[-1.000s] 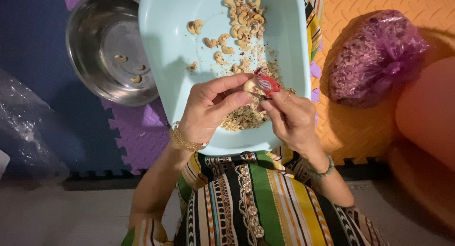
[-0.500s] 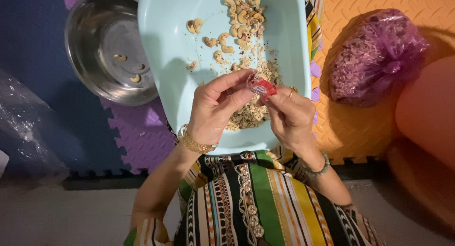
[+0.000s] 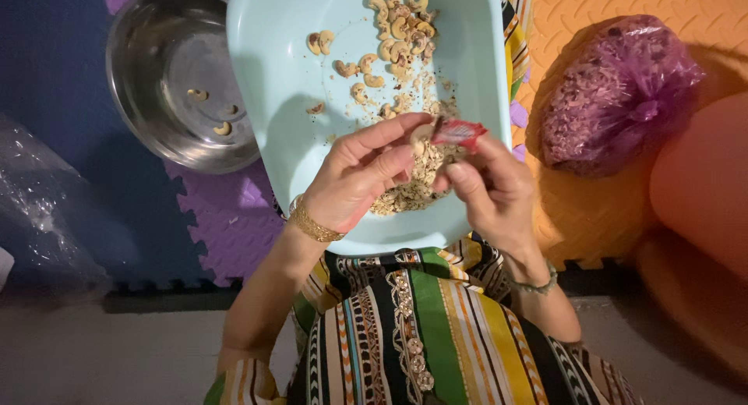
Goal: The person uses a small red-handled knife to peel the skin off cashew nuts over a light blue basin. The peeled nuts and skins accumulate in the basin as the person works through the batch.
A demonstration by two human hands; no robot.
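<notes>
1. Above the pale blue tray [image 3: 280, 77], the left hand [image 3: 354, 183] pinches a cashew nut [image 3: 421, 134] between thumb and fingertips.
2. Right hand [image 3: 491, 191] closes its grip on a small red-handled tool [image 3: 460, 130], tip touching the nut.
3. Judged step: skinning the nut; next calls for a steady scrape along it.
4. Tool's long axis runs left-right, tip pointing left; the nut's own direction cannot be told.
5. Beyond lie a steel bowl [image 3: 148, 62] and a purple bag [image 3: 615, 93].
</notes>
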